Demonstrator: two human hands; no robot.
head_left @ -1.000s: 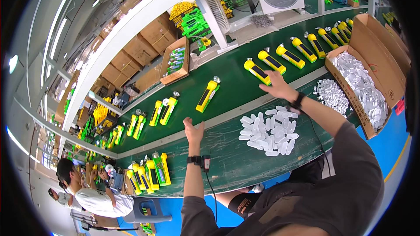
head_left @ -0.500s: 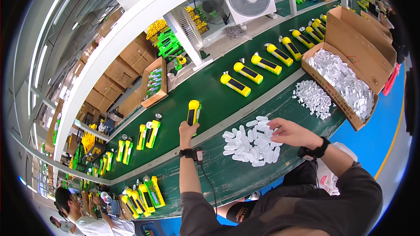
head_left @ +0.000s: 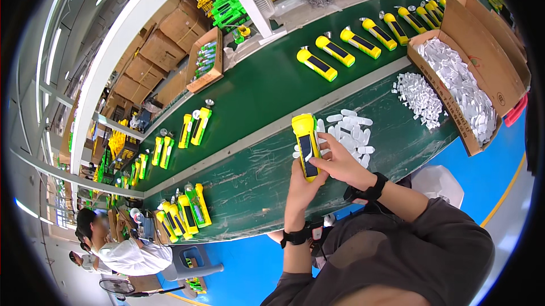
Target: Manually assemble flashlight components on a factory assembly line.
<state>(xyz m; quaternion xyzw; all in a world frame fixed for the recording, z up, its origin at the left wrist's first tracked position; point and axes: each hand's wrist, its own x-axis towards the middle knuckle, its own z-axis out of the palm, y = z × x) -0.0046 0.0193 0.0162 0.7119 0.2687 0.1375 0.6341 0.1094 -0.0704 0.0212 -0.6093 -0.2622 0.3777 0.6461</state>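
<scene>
One yellow-and-green plastic flashlight (head_left: 304, 124), gripped by the left hand (head_left: 305, 188); right hand (head_left: 343, 164) against it, grasp unclear; overlapping white oval pieces (head_left: 356, 131), uncountable.

Flashlight (head_left: 305, 142): smooth, glossy plastic. White pcs (head_left: 347, 131) nr far edge of scuffed surface (head_left: 244, 201): smooth plastic, prob. Box (head_left: 482, 42), R edge: matt cardboard.

This is a factory workshop, laid out as an assembly line. A long green belt (head_left: 250, 101) carries many alike yellow torches (head_left: 317, 65) in a spaced row, and a green bench (head_left: 244, 206) runs along its near side. Small white parts (head_left: 420, 99) lie heaped by the open carton (head_left: 499, 67) at right. Boxes (head_left: 176, 25) stand stacked at far left; at near left another worker (head_left: 130, 258) sits alongside the line.
</scene>
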